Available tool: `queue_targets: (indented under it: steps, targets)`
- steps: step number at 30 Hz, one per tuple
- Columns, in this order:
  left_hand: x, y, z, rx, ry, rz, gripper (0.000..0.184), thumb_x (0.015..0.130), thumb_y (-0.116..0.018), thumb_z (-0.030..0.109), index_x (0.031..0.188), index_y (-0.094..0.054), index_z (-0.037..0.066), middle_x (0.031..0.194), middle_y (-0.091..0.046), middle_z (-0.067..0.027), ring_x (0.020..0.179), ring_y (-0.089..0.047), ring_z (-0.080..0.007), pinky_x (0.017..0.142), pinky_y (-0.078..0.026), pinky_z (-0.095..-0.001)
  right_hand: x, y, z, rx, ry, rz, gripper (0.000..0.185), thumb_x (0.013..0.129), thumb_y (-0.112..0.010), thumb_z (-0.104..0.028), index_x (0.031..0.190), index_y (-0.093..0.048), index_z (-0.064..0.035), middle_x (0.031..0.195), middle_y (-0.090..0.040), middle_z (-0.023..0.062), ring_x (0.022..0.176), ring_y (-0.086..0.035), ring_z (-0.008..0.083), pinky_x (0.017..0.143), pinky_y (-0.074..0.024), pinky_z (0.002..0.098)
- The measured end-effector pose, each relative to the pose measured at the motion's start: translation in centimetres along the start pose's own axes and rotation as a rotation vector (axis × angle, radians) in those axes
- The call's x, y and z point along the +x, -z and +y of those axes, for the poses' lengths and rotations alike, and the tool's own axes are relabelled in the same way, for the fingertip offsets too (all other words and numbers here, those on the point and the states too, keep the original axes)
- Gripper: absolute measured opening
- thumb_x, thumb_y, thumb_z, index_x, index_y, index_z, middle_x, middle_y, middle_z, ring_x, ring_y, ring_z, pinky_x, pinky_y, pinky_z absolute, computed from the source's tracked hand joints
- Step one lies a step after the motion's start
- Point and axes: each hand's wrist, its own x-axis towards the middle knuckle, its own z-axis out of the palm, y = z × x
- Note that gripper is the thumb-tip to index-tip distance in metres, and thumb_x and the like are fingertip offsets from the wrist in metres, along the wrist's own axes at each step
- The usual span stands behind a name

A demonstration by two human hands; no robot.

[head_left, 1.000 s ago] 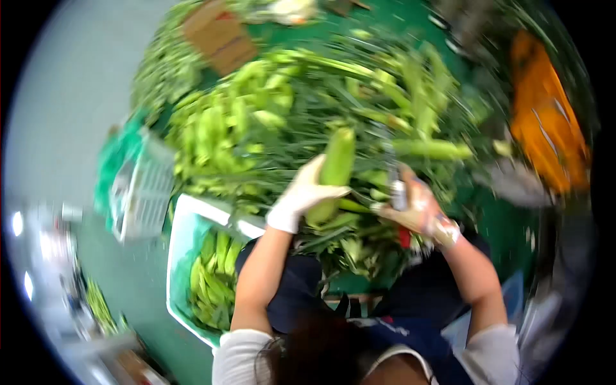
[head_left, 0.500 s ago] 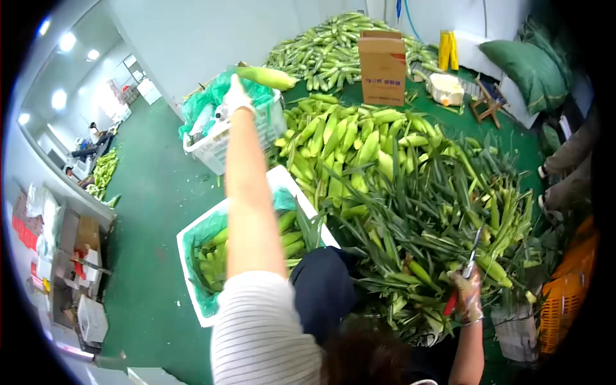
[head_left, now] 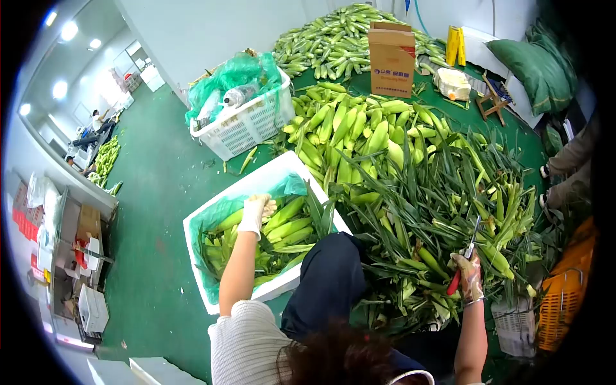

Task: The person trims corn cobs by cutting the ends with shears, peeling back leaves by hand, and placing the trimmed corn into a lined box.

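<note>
My left hand [head_left: 256, 215], in a white glove, is over the ears of corn [head_left: 285, 221] in a white foam box [head_left: 295, 168] lined with green plastic. Its fingers are slightly bent and apart, with nothing visible in them. My right hand [head_left: 470, 273], in a patterned, stained glove, is closed around a red-handled knife [head_left: 473, 240], its thin blade pointing up and away. That hand is beside a heap of corn husks and leaves [head_left: 410, 212], next to an ear of corn [head_left: 495, 258] on the heap.
Husked-looking pale green corn [head_left: 359, 128] is piled beyond the leaves. A white basket [head_left: 247, 131] holds green plastic and a bottle. A cardboard box [head_left: 391, 64] stands before another corn pile [head_left: 333, 42]. Orange crates [head_left: 559, 311] are at right, near another person's legs [head_left: 568, 170].
My left hand has come back from above the white basket to the foam box. The ear of corn that was at its fingers is gone from there. My right hand keeps the knife, barely moved.
</note>
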Motion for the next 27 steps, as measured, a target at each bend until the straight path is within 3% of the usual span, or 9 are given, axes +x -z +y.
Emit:
queue_targets:
  steps: [1, 6, 8, 10, 16, 20, 24, 26, 27]
  targets:
    - [-0.6, 0.4, -0.7, 0.016, 0.013, -0.002, 0.014, 0.084, -0.057, 0.012, 0.091, -0.06, 0.0, 0.079, -0.067, -0.0133, 0.06, -0.065, -0.0164, 0.051, -0.053, -0.0267, 0.6, 1.0, 0.5, -0.08, -0.064, -0.043, 0.035, 0.072, -0.071, -0.011, 0.096, -0.047, -0.0032, 0.081, -0.052, 0.0051, 0.069, -0.056, 0.0151, 0.061, -0.0491, 0.0278]
    - [-4.6, 2.7, -7.2, 0.118, -0.07, -0.01, 0.015, 0.084, -0.058, 0.015, 0.085, -0.06, 0.0, 0.073, -0.066, -0.0108, 0.057, -0.062, -0.0163, 0.049, -0.049, -0.031, 0.6, 0.4, 1.5, -0.416, 0.091, 0.053, 0.05, 0.067, -0.075, -0.019, 0.104, -0.047, -0.0009, 0.089, -0.057, 0.0105, 0.081, -0.059, 0.0251, 0.073, -0.0484, 0.0374]
    - [-6.6, 4.2, -12.2, 0.405, -0.139, -0.009, 0.017, 0.083, -0.059, 0.018, 0.079, -0.059, 0.001, 0.072, -0.066, -0.0118, 0.057, -0.063, -0.0223, 0.052, -0.048, -0.0362, 0.8, -0.3, 2.4, -1.006, 0.591, 0.35, 0.055, 0.066, -0.076, -0.023, 0.108, -0.047, 0.0001, 0.094, -0.059, 0.0172, 0.084, -0.059, 0.0338, 0.074, -0.0478, 0.0417]
    - [-12.0, 4.3, -14.5, 0.944, -0.513, 0.144, 0.018, 0.081, -0.06, 0.019, 0.073, -0.057, 0.003, 0.071, -0.064, -0.0135, 0.058, -0.062, -0.0295, 0.056, -0.048, -0.0376, 1.9, -0.3, 2.8, -1.213, 0.598, 0.367, 0.07, 0.063, -0.077, -0.03, 0.115, -0.045, 0.0043, 0.108, -0.054, 0.0236, 0.099, -0.053, 0.0387, 0.084, -0.0446, 0.0439]
    - [-17.6, 3.7, -16.3, 1.174, -0.753, 0.33, 0.017, 0.081, -0.06, 0.017, 0.067, -0.055, 0.009, 0.059, -0.053, -0.0116, 0.052, -0.054, -0.0331, 0.048, -0.042, -0.0432, 3.1, -2.0, 4.1, -1.408, 0.318, 0.157, 0.072, 0.065, -0.071, -0.031, 0.121, -0.042, 0.0033, 0.119, -0.048, 0.0246, 0.112, -0.044, 0.0407, 0.097, -0.0332, 0.0467]
    - [-16.1, 3.3, -16.5, 1.27, -0.624, 0.352, 0.019, 0.08, -0.055, 0.012, 0.063, -0.048, 0.009, 0.062, -0.05, -0.0113, 0.055, -0.052, -0.0314, 0.047, -0.039, -0.043, 3.9, 0.0, 6.4, -1.332, 0.373, 0.042, 0.065, 0.076, -0.062, -0.032, 0.124, -0.04, 0.0053, 0.122, -0.047, 0.0274, 0.113, -0.044, 0.0439, 0.098, -0.0346, 0.0487]
    - [-15.2, 3.8, -16.8, 1.369, -0.587, 0.3, 0.015, 0.079, -0.051, 0.012, 0.065, -0.047, 0.009, 0.063, -0.048, -0.0119, 0.056, -0.05, -0.0325, 0.049, -0.039, -0.0447, 5.8, 4.2, 16.8, -1.476, 0.905, 0.131, 0.066, 0.087, -0.052, -0.037, 0.132, -0.035, 0.0076, 0.126, -0.045, 0.03, 0.109, -0.049, 0.0457, 0.093, -0.0398, 0.0542]
    - [-15.2, 4.1, -17.5, 1.373, -0.576, 0.33, 0.014, 0.078, -0.051, 0.015, 0.068, -0.047, 0.008, 0.066, -0.049, -0.0139, 0.06, -0.051, -0.0335, 0.051, -0.04, -0.045, 5.9, 4.5, 18.3, -1.579, 0.833, 0.198, 0.065, 0.088, -0.047, -0.045, 0.127, -0.042, 0.0072, 0.116, -0.051, 0.0288, 0.099, -0.052, 0.0445, 0.085, -0.0441, 0.0516]
    - [-15.4, 4.0, -17.4, 1.366, -0.557, 0.332, 0.014, 0.079, -0.051, 0.016, 0.068, -0.047, 0.008, 0.067, -0.049, -0.014, 0.061, -0.052, -0.0336, 0.052, -0.041, -0.0449, 5.5, 2.4, 15.1, -1.347, 0.667, 0.061, 0.057, 0.087, -0.049, -0.043, 0.116, -0.049, 0.0054, 0.103, -0.054, 0.0259, 0.087, -0.054, 0.0429, 0.075, -0.0459, 0.05]
